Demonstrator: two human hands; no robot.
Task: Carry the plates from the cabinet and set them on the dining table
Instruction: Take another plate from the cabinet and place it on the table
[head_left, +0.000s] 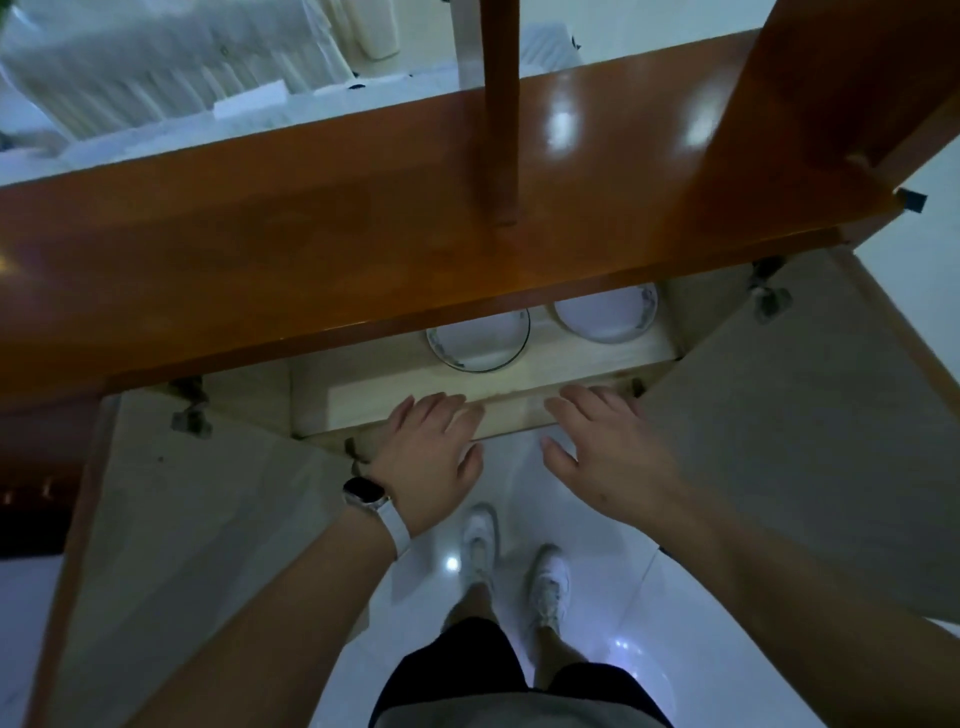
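A glossy brown wooden cabinet (363, 208) fills the upper half of the view, with a white tiled floor (597, 675) below it and pale pleated fabric (156, 67) behind its top. Both cabinet doors stand swung open, the left door (182, 519) and the right door (805, 441) showing their pale inner faces. Inside, a light wooden shelf (395, 389) carries two white plates side by side, apart from each other: the left plate (478, 343) with a dark rim line and a small pattern, and the right plate (605, 317) set further back.

The left hand (434, 457), with a watch (366, 493) on its wrist, and the right hand (608, 452) reach toward the front edge of the shelf, palms down, fingers straight and slightly spread, holding nothing. The hands are apart from each other, with a gap of floor between them. Both plates lie beyond the fingertips, not touched; the left plate is just ahead of the left hand.

The cabinet top overhangs and hides the far part of each plate. Whether the fingertips rest on the shelf edge or hover above it cannot be told. Two white shoes (480, 535) show on the floor below the hands.
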